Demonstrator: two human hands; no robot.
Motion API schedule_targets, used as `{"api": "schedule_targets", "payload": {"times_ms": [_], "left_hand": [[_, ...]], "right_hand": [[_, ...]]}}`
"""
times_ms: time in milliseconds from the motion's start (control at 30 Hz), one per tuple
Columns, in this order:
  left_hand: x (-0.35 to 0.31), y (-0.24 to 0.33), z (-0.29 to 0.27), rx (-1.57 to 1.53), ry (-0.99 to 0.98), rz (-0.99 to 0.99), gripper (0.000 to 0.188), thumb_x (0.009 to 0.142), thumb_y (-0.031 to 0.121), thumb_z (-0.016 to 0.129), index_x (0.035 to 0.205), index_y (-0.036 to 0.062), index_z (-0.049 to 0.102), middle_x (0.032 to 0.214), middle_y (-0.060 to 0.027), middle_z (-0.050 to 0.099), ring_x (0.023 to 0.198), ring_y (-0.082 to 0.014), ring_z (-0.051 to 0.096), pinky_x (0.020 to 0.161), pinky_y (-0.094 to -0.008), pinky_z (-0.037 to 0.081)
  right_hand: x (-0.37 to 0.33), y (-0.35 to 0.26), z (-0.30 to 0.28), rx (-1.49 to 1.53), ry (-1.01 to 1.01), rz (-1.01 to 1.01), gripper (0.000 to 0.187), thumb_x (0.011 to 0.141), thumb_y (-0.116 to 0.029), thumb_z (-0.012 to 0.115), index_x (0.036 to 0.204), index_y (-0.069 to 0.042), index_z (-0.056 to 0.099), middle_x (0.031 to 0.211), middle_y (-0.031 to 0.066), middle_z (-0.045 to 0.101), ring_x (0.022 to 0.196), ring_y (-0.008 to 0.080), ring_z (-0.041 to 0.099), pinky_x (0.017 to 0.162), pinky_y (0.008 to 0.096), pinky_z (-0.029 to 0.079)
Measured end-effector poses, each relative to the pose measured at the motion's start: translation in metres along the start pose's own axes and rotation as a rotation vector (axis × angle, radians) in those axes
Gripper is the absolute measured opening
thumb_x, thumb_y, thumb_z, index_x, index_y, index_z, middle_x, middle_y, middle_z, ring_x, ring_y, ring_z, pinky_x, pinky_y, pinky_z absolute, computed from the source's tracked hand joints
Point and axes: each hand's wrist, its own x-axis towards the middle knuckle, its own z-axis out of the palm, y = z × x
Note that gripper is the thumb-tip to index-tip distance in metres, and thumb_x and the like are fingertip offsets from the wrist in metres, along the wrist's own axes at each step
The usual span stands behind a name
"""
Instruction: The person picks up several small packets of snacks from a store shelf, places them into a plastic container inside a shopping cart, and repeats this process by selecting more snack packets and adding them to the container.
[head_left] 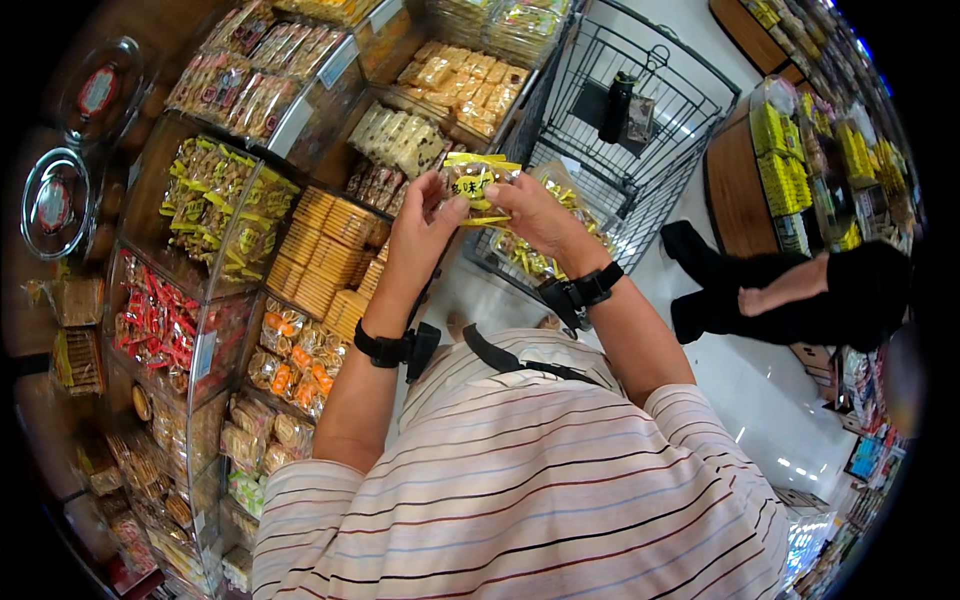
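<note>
While two hands hold its opposite ends, a yellow packet appears over the left edge of the shopping cart, printed side up, a grip that seems to leave its middle readable. The left hand has thumb and fingers closed on one end; the right hand's thumb presses the other, its remaining fingers mostly hidden. More yellow-wrapped packets lie at the cart's near-left corner, apparently kept together by a clear tray.
</note>
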Motion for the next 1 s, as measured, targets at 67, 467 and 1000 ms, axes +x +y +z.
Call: {"api": "schedule_targets", "payload": {"times_ms": [67, 467, 1000], "left_hand": [[0.002, 0.008, -0.009, -0.091, -0.082, -0.093, 0.067, 0.096, 0.036, 0.067, 0.141, -0.0056, 0.04, 0.134, -0.0155, 0.053, 0.121, -0.0208, 0.052, 0.101, -0.0333, 0.044], [0.01, 0.037, -0.08, 0.126, -0.016, 0.039, 0.059, 0.092, 0.027, 0.072, 0.135, 0.0, 0.042, 0.117, -0.0061, 0.057, 0.104, -0.0119, 0.054, 0.089, -0.0283, 0.047], [-0.026, 0.128, -0.224, 0.2, 0.149, -0.1, 0.061, 0.085, 0.028, 0.077, 0.131, -0.0004, 0.048, 0.121, -0.0082, 0.059, 0.109, -0.0162, 0.059, 0.095, -0.0298, 0.048]], "right_hand": [[0.006, 0.002, 0.008, -0.055, 0.006, -0.009, 0.045, 0.093, -0.026, 0.065, 0.13, -0.001, 0.053, 0.114, 0.0041, 0.064, 0.1, 0.014, 0.062, 0.09, 0.0321, 0.05], [0.068, 0.009, 0.102, -0.056, 0.031, -0.007, 0.044, 0.104, -0.045, 0.047, 0.12, -0.006, 0.058, 0.105, 0.0014, 0.061, 0.096, 0.0099, 0.057, 0.087, 0.0267, 0.046], [0.146, 0.031, 0.225, -0.016, -0.356, 0.146, 0.063, 0.1, -0.057, 0.048, 0.132, -0.003, 0.048, 0.121, 0.0099, 0.059, 0.111, 0.0182, 0.06, 0.093, 0.0371, 0.05]]}}
